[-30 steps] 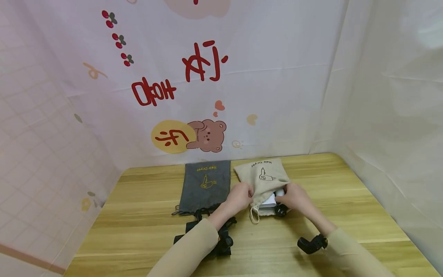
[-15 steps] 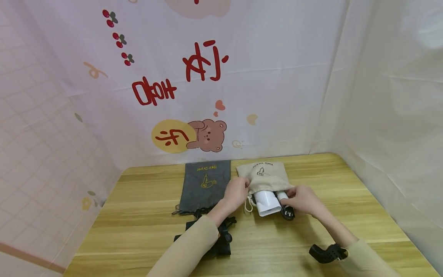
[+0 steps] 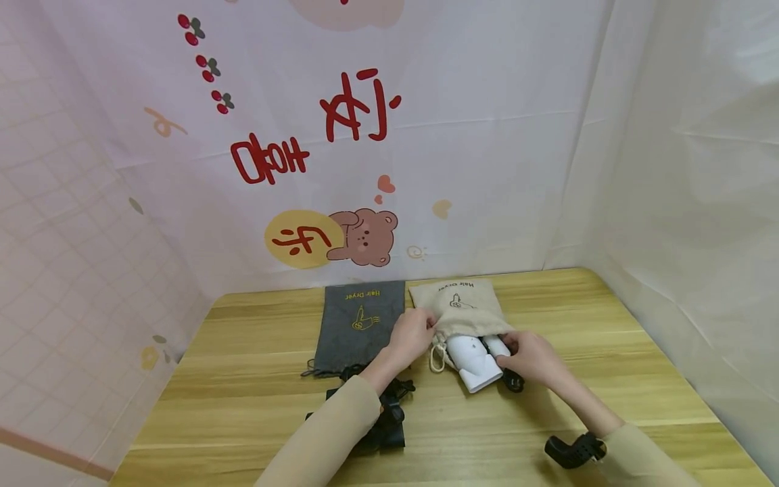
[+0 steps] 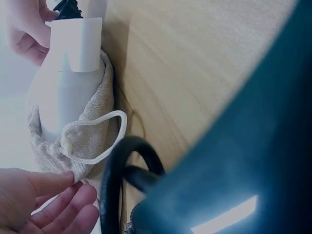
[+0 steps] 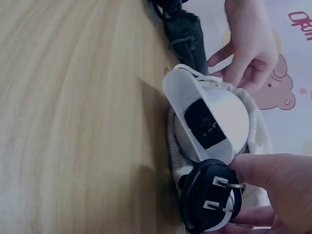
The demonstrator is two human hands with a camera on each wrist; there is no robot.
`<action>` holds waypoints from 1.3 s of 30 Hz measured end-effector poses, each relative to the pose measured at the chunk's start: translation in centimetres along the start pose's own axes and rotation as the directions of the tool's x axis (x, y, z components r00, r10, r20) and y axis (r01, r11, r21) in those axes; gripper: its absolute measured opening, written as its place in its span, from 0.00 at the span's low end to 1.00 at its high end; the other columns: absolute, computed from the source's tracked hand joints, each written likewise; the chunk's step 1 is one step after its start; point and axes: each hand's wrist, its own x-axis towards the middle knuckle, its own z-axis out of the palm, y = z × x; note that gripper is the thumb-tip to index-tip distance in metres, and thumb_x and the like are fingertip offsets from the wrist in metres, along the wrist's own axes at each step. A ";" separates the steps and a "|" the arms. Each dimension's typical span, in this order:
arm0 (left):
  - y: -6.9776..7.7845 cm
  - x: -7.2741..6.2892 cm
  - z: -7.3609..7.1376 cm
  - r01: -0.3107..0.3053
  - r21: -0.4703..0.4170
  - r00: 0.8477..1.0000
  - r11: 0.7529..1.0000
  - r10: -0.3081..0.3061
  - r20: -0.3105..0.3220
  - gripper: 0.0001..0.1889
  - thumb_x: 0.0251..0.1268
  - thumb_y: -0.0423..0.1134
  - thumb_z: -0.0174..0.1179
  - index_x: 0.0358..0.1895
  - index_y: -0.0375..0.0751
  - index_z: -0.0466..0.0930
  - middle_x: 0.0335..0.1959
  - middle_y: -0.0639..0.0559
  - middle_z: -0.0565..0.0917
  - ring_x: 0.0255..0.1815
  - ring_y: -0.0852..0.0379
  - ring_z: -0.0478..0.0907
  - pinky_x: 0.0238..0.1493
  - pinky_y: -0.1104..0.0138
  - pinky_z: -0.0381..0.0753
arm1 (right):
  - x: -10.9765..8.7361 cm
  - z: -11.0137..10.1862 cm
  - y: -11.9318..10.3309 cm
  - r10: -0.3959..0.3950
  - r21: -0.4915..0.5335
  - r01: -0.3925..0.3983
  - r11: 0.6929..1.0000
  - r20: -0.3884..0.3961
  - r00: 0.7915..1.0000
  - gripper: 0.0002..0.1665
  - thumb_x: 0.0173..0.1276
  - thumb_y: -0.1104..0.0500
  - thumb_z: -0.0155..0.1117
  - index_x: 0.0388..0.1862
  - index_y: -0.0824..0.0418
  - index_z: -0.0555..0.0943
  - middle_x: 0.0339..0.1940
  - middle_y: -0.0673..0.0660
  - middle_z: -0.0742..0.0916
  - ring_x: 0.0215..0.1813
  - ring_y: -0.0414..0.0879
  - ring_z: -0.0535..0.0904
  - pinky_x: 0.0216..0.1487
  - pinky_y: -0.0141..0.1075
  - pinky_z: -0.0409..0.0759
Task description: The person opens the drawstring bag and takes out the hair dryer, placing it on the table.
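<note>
A white hair dryer [image 3: 465, 355] sticks out, nozzle first, from the mouth of a beige drawstring bag [image 3: 471, 316] printed "Hair Dryer". My left hand [image 3: 411, 336] pinches the bag's rim beside the drawstring [image 4: 97, 158]. On the other side, my right hand [image 3: 537, 360] grips the dryer's white handle [image 3: 496, 345] with thumb and fingers. A black two-pin plug [image 5: 209, 195] lies against that handle, close to my right thumb. The dryer's rear end is hidden in the bag.
A dark grey "Hair Dryer" bag [image 3: 359, 338] lies flat to the left. Nearer, partly under my left forearm, is a black object [image 3: 389, 433] with a cord. The wooden table [image 3: 243, 379] meets a printed curtain [image 3: 487, 169] at the back.
The white dryer has come further out of the beige bag, towards me, and its nozzle has swung right. My right hand has moved slightly nearer with the handle; my left stays at the rim.
</note>
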 end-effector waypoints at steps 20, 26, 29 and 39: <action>0.2 -0.1 -0.7 -0.045 0.029 0.999 0.999 0.045 -0.009 0.06 0.74 0.37 0.66 0.35 0.46 0.90 0.33 0.53 0.91 0.25 0.64 0.76 0.30 0.73 0.73 | 1.5 -0.5 -0.3 -0.066 -0.047 0.070 0.996 0.092 0.994 0.13 0.59 0.60 0.75 0.36 0.69 0.86 0.29 0.57 0.87 0.28 0.45 0.75 0.30 0.36 0.74; 0.0 0.0 -0.7 -0.010 0.037 1.000 0.999 0.011 -0.020 0.06 0.74 0.39 0.67 0.39 0.47 0.92 0.34 0.53 0.92 0.27 0.63 0.80 0.30 0.73 0.76 | 1.0 -1.2 0.4 -0.081 0.054 0.076 0.996 0.099 0.992 0.14 0.61 0.60 0.73 0.39 0.71 0.89 0.29 0.55 0.89 0.28 0.42 0.74 0.29 0.33 0.72; -0.1 0.0 -0.8 -0.004 0.033 1.000 0.999 0.005 -0.029 0.06 0.73 0.40 0.67 0.40 0.46 0.93 0.34 0.52 0.92 0.27 0.63 0.81 0.29 0.72 0.77 | 0.6 -1.7 0.6 -0.096 0.113 0.082 0.990 0.124 0.988 0.14 0.62 0.60 0.72 0.40 0.71 0.90 0.27 0.52 0.88 0.26 0.40 0.72 0.27 0.31 0.71; -0.6 0.5 -1.0 0.004 0.016 0.998 1.000 -0.003 -0.067 0.07 0.73 0.41 0.67 0.40 0.45 0.93 0.34 0.52 0.93 0.28 0.62 0.85 0.28 0.73 0.79 | -1.0 -4.0 2.1 -0.175 0.251 0.117 0.961 0.221 0.959 0.19 0.68 0.60 0.71 0.50 0.75 0.88 0.40 0.61 0.93 0.27 0.31 0.76 0.29 0.28 0.77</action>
